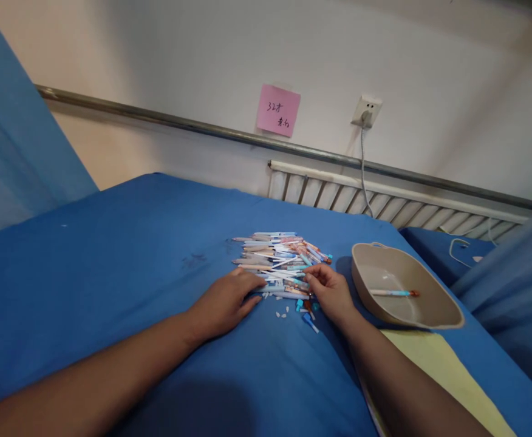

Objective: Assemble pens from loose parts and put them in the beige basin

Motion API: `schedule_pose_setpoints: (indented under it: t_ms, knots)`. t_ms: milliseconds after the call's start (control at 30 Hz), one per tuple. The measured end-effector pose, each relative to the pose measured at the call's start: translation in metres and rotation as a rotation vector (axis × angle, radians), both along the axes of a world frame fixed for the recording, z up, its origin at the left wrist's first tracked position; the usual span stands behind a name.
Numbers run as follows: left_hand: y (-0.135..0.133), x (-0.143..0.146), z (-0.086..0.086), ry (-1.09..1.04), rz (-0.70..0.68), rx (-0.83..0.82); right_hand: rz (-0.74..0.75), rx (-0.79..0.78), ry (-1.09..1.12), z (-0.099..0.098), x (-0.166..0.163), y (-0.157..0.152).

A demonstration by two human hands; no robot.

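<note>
A heap of several pens and pen parts [277, 258] lies on a blue cloth-covered table [111, 273]. My left hand [227, 303] rests flat on the cloth at the near left edge of the heap, fingers stretched toward it. At the heap's near right edge my right hand [330, 291] has its fingers curled and pinched on a pen part that is too small to name. Small loose caps and tips [305, 312] lie between the two hands. To the right a beige oval tray [434, 315] holds one assembled pen [393, 293].
A yellow sheet [434, 370] lies under the near end of the tray. Behind the table are a wall rail, a radiator [384, 203], a pink note [278, 110] and a socket with a cable [366, 112]. A blue curtain [11, 139] hangs at left.
</note>
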State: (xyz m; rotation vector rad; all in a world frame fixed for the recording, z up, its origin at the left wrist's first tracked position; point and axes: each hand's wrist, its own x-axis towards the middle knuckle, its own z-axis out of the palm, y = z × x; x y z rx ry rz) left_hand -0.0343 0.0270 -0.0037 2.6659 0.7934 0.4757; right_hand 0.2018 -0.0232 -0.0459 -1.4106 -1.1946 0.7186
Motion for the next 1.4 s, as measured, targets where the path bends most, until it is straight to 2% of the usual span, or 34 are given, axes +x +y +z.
schedule_pose_setpoints:
  t_ms: [167, 400, 600, 767, 867, 967, 1100, 1233, 1400]
  knots:
    - [-0.003, 0.002, 0.000, 0.043, -0.020, 0.022, 0.010, -0.047, -0.103, 0.000, 0.003, -0.003]
    - [-0.004, 0.001, 0.000, 0.087, -0.001, 0.029, 0.011, -0.058, -0.053, -0.001, 0.004, -0.001]
    - [0.003, -0.002, 0.000, -0.047, 0.107, 0.064, 0.002, -0.036, -0.114, -0.004, 0.004, -0.001]
    - [0.010, -0.005, 0.001, -0.253, 0.299, -0.100, 0.070, -0.001, -0.388, -0.001, 0.004, -0.006]
    - [0.012, -0.003, -0.002, -0.320, 0.360, -0.215, 0.099, 0.044, -0.571, 0.003, 0.001, -0.006]
    - [0.014, 0.001, -0.006, -0.353, 0.365, -0.252, 0.113, 0.065, -0.733, 0.008, -0.007, -0.002]
    - [0.013, 0.005, -0.007, -0.383, 0.350, -0.309, 0.103, 0.002, -0.893, 0.014, -0.023, 0.003]
    - [0.011, 0.005, -0.004, -0.395, 0.330, -0.355, 0.082, -0.051, -0.937, 0.017, -0.030, 0.002]
    - [0.012, 0.002, -0.005, -0.401, 0.336, -0.373, 0.113, -0.083, -0.954, 0.018, -0.022, -0.001]
